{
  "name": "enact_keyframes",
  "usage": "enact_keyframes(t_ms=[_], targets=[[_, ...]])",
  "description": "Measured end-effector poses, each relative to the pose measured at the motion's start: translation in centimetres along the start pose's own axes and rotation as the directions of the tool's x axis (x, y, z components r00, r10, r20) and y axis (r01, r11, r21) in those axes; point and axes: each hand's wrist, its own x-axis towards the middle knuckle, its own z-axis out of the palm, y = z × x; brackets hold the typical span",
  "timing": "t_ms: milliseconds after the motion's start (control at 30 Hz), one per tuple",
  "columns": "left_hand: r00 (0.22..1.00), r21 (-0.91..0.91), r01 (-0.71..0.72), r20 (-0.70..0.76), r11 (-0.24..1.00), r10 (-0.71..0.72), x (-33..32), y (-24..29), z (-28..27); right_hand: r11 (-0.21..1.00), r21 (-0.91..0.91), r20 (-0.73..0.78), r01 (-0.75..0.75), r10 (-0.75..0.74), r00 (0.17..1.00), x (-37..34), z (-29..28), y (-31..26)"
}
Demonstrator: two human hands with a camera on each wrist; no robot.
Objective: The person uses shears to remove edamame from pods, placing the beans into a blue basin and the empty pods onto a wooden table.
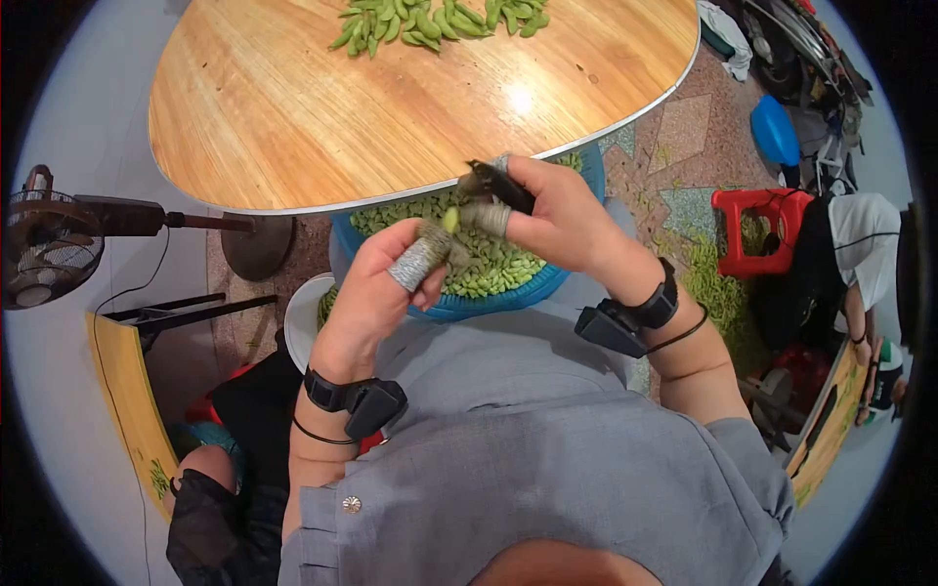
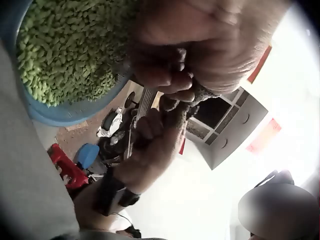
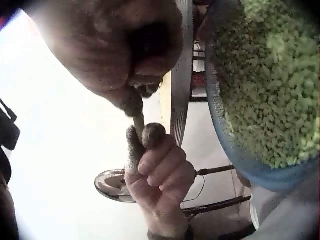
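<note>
Above a blue basket [image 1: 547, 289] of green pods, both hands meet. The left hand [image 1: 376, 278], its thumb and finger wrapped in grey tape, pinches one end of a green pod [image 1: 450, 220]; the right wrist view shows the pod [image 3: 138, 120] between the two hands. With taped thumb and finger, the right hand [image 1: 562, 215] grips dark scissors [image 1: 503, 186] and is at the pod's other end. In the left wrist view, the fingers hide the pod.
A wooden table [image 1: 293, 117] lies just beyond the basket, with loose pods [image 1: 430, 21] at its far side. A fan [image 1: 49, 249] stands at the left. On the right are a red stool [image 1: 757, 234], a blue basin [image 1: 775, 130] and pods scattered on the floor.
</note>
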Motion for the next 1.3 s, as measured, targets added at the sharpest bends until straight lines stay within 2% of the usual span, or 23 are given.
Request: enact_keyframes(t_ms=[33,100,167,233,433,500,600,667,700,733,767,833,867,933,967,1000,1033,1067,1133,1200,1233,1267,1300], targets=[[0.999,-0.157,-0.046,-0.017,0.987,0.044,-0.2,0.0,0.0,1.0,0.007,-0.005,0.002,-0.002,1.0,0.0,0.6,0.9],[0.994,-0.123,-0.07,-0.091,0.99,0.059,-0.1,-0.6,-0.1,0.959,0.262,-0.04,0.11,-0.103,0.994,0.0,2.5,2.4],[0.983,-0.04,-0.107,-0.153,0.993,0.1,-0.2,-0.8,0.2,0.953,0.252,-0.008,0.169,-0.173,0.985,-0.8,2.8,2.0],[0.984,-0.013,-0.092,-0.157,0.996,0.089,-0.2,-0.9,0.4,0.946,0.321,0.135,0.039,-0.086,0.987,-1.4,2.6,1.4],[0.982,0.138,-0.102,-0.144,0.985,0.122,0.3,-0.9,1.1,0.866,0.499,0.143,0.001,-0.083,0.986,-1.6,2.7,1.0],[0.982,0.137,-0.105,-0.141,0.985,0.124,0.2,-1.1,1.1,0.823,0.549,0.257,-0.146,0.0,0.966,-1.7,2.1,0.5],[0.976,0.191,-0.116,-0.161,0.975,0.148,0.2,-0.7,1.3,0.746,0.62,0.336,-0.242,0.026,0.942,-1.6,1.7,0.1],[0.97,0.243,-0.116,-0.182,0.963,0.163,0.0,-0.7,1.3,0.785,0.585,0.307,-0.206,0.021,0.952,-1.3,1.8,-0.1],[0.929,0.578,-0.182,-0.164,0.795,0.333,0.0,-1.1,1.2,0.816,0.55,0.281,-0.177,0.019,0.96,-1.3,1.9,0.0],[0.873,0.833,-0.2,-0.087,0.516,0.479,0.0,-1.2,1.1,0.801,0.546,0.326,-0.245,0.066,0.943,-1.4,2.3,0.2],[0.872,0.83,-0.205,-0.086,0.519,0.482,0.1,-1.1,0.9,0.804,0.541,0.324,-0.246,0.07,0.943,-1.3,2.1,0.1],[0.803,0.948,-0.286,0.157,0.139,0.575,-0.3,-1.0,0.7,0.755,0.54,0.412,-0.371,0.148,0.899,-1.5,2.1,-0.1],[0.807,0.948,-0.28,0.147,0.152,0.571,-0.4,-1.3,0.6,0.752,0.536,0.422,-0.384,0.156,0.893,-1.6,2.4,0.3],[0.821,0.905,-0.312,0.104,0.289,0.561,-0.2,-1.8,0.1,0.608,0.653,0.473,-0.452,0.139,0.87,-1.6,3.3,1.2],[0.822,0.905,-0.309,0.099,0.294,0.56,-0.2,-1.8,-0.1,0.607,0.651,0.476,-0.456,0.141,0.868,-1.7,3.2,1.3],[0.945,0.572,-0.207,-0.093,0.793,0.314,-0.3,-1.9,-0.4,0.469,0.713,0.541,-0.521,0.106,0.835,-1.9,2.9,1.1],[0.994,0.047,0.024,-0.111,0.999,-0.018,-0.4,-2.0,-0.7,0.316,0.75,0.596,-0.581,0.059,0.801,-2.0,2.7,1.1],[0.999,-0.267,0.022,0.036,0.963,-0.012,-0.5,-2.4,-1.2,0.313,0.749,0.597,-0.584,0.061,0.8,-2.0,2.7,1.3],[0.998,-0.334,0.012,0.059,0.943,0.008,-0.1,-3.3,-1.5,0.142,0.747,0.66,-0.65,-0.035,0.751,-1.8,2.8,1.9],[0.996,-0.4,0.001,0.083,0.916,0.036,0.2,-3.2,-1.1,0.178,0.763,0.627,-0.621,0.028,0.778,-1.8,3.0,2.0],[0.998,-0.074,-0.056,-0.046,0.996,0.053,0.3,-2.8,-0.6,0.21,0.774,0.593,-0.598,0.091,0.8,-1.9,3.1,1.9],[0.981,0.265,-0.063,-0.16,0.962,0.109,0.3,-2.5,-0.2,0.208,0.772,0.594,-0.6,0.098,0.798,-2.0,3.3,1.8],[0.982,0.26,-0.058,-0.157,0.964,0.102,0.2,-2.3,-0.1,0.246,0.767,0.575,-0.592,0.144,0.805,-2.1,3.6,1.4]])
